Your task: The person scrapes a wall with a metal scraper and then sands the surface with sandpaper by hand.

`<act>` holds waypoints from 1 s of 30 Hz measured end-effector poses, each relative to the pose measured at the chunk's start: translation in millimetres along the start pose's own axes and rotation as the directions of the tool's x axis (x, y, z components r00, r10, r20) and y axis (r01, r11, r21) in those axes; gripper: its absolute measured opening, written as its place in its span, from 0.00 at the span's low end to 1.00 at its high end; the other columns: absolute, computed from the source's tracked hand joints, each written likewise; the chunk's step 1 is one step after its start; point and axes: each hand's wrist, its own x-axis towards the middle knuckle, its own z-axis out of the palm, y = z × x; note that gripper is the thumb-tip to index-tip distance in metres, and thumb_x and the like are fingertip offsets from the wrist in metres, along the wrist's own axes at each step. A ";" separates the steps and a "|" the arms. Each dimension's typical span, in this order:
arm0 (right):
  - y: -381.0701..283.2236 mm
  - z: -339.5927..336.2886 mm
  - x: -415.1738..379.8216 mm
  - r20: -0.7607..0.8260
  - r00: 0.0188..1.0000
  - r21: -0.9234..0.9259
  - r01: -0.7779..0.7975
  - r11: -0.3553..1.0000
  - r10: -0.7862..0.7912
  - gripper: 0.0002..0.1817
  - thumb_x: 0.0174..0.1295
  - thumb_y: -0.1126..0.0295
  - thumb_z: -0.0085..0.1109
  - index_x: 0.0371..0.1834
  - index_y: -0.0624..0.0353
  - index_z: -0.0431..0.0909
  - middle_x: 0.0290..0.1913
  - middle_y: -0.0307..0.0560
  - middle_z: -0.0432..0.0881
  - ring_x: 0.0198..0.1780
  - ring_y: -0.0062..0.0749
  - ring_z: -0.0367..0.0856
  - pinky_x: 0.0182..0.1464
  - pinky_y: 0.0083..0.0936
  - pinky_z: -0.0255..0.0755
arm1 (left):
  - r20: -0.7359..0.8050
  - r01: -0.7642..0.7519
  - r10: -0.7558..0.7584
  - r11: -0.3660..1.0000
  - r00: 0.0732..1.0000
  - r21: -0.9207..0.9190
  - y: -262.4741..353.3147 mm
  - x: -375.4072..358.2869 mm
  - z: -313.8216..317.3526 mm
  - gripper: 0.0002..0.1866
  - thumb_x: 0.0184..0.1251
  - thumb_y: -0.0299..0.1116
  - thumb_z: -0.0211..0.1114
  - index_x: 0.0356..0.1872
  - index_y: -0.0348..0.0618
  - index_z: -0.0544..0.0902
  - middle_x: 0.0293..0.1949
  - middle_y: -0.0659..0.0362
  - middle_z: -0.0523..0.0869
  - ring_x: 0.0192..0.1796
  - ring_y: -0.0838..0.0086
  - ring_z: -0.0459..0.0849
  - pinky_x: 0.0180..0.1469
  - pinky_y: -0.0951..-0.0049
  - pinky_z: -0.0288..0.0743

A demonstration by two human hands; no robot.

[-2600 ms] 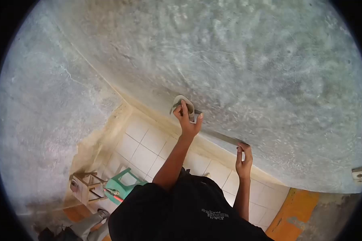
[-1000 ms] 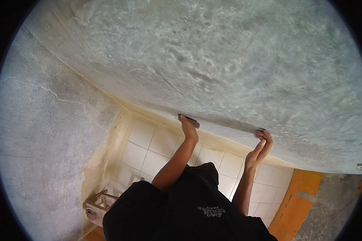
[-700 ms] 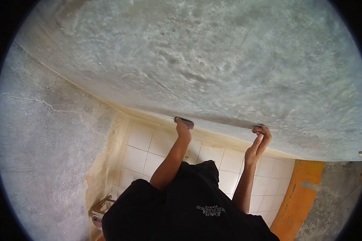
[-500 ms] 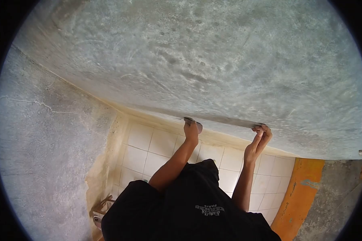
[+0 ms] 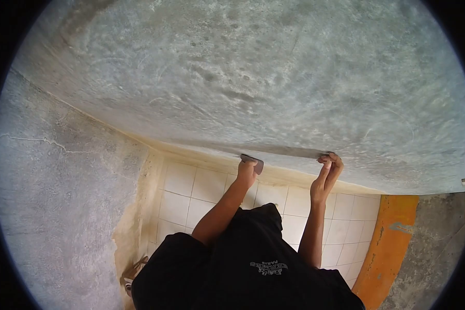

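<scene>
My left hand (image 5: 247,172) grips a small, flat, dark brown pad (image 5: 258,164), thumb across its face. The pad is close to the grey plastered wall (image 5: 274,93), near its lower part. To the right, my right hand (image 5: 329,173) is raised against the same wall, with fingers bent and fingertips right at the surface. A dark patch shows at those fingertips; I cannot tell whether it is a thin piece held there. From this hand a dark shadow band runs left along the wall.
White floor tiles (image 5: 178,206) lie below, bordered by a yellowish strip along the wall. A second grey wall (image 5: 62,196) with a crack meets it at the left. An orange-painted strip (image 5: 390,248) stands at the right. A wooden item (image 5: 134,269) sits low at the left.
My right hand has shifted slightly left and up along the wall. My left hand, still with the pad, has moved a little right and down. The view has tilted slightly.
</scene>
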 end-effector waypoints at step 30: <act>-4.4 -4.4 -10.0 -0.040 0.997 0.016 -0.068 0.998 0.069 0.15 0.76 0.65 0.39 0.55 0.64 0.68 0.43 0.47 0.77 0.43 0.30 0.76 0.50 0.30 0.72 | 0.052 0.140 -0.132 0.968 0.990 -0.207 -2.7 -9.2 11.6 0.20 0.55 0.13 0.49 0.49 0.44 0.72 0.49 0.56 0.78 0.55 0.61 0.78 0.63 0.56 0.71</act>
